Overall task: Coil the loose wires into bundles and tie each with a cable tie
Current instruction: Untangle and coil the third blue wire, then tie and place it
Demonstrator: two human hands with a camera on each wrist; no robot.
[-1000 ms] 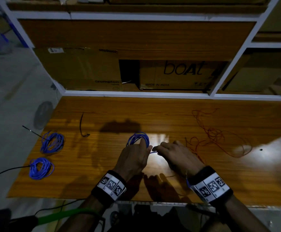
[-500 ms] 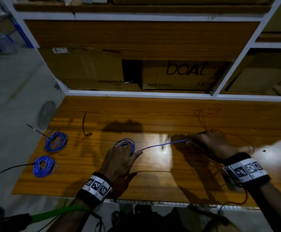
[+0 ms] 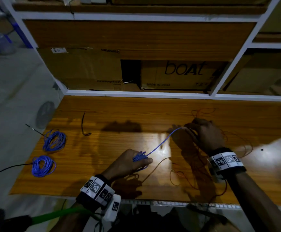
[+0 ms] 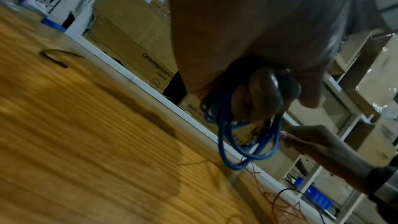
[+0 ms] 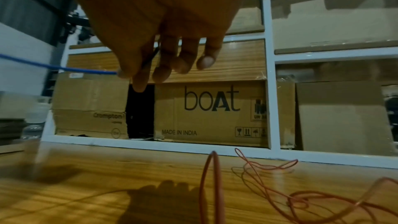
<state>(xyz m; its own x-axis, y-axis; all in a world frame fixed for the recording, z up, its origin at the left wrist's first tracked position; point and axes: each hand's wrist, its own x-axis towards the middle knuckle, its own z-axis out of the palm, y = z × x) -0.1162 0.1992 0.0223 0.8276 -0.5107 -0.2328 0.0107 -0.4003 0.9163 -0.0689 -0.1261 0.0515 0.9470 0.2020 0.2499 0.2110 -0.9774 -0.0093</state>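
Near the front edge of the bench (image 3: 103, 114), the left hand (image 3: 128, 162) grips the blue wire (image 3: 159, 144) loops while the right hand (image 3: 206, 133) pinches its end, so the loops could spring open if the left fingers loosen.

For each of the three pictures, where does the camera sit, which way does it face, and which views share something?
Head: above, looking down at the table; both hands show.
Left wrist: under the left hand, looking along the table; fingers hold a blue coil.
Right wrist: under the right hand, facing the boat box; fingertips pinch the blue wire.
Shared: the blue wire and box appear in all three.
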